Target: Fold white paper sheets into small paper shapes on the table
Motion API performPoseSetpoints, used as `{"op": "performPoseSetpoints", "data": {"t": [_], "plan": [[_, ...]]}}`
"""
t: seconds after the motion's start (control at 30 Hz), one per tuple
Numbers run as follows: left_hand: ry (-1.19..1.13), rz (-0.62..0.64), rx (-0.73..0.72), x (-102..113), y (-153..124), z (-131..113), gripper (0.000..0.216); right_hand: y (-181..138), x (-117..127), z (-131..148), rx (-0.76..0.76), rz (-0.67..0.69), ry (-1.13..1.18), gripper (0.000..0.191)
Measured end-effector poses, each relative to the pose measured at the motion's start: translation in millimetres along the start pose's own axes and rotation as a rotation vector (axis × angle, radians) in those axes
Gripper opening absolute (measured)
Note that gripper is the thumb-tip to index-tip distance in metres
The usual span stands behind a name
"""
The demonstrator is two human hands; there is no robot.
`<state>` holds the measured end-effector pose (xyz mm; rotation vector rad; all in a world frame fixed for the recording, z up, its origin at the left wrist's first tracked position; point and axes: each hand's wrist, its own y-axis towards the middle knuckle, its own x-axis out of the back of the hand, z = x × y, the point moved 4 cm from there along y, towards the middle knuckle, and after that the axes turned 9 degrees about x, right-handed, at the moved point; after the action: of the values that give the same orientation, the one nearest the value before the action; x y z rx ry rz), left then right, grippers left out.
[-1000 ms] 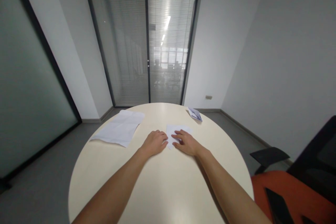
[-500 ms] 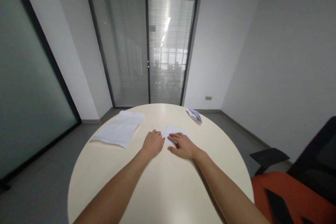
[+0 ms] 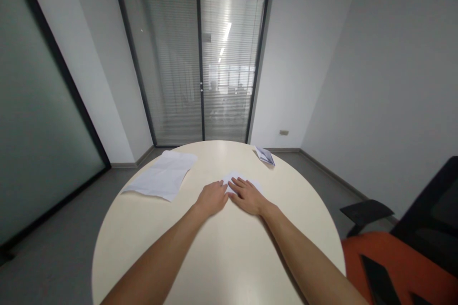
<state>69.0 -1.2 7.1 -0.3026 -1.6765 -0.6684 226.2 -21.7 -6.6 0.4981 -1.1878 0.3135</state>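
A small white sheet of paper (image 3: 234,174) lies on the round table, partly covered by my hands. At its left edge, my left hand (image 3: 212,198) is closed, fingers bent and thumb tip on the paper's near left side. My right hand (image 3: 251,197) lies palm down over the paper, its fingers stretched out and a little spread, pressing on it. The two hands are almost touching. The part of the paper under the right palm is hidden.
A larger creased white sheet (image 3: 161,175) lies on the left of the cream table (image 3: 222,252). A folded paper piece (image 3: 265,156) stands near the far right edge. An orange chair (image 3: 386,262) with black armrests is at the right.
My left hand has shifted slightly right, closer to my right hand. The right hand has flattened, with its thumb drawn in towards the fingers on the paper.
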Motion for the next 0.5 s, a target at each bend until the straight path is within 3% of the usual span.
{"op": "performPoseSetpoints", "data": {"t": [0.3, 0.5], "plan": [[0.034, 0.030, -0.039, 7.3, -3.8, -0.7, 0.031, -11.5, 13.4, -24.8, -0.307, 0.082, -0.069, 0.061], [0.019, 0.031, -0.040, 7.6, -3.7, 2.1, 0.030, -20.9, 26.5, -43.6, -0.365, 0.016, -0.150, 0.052]]}}
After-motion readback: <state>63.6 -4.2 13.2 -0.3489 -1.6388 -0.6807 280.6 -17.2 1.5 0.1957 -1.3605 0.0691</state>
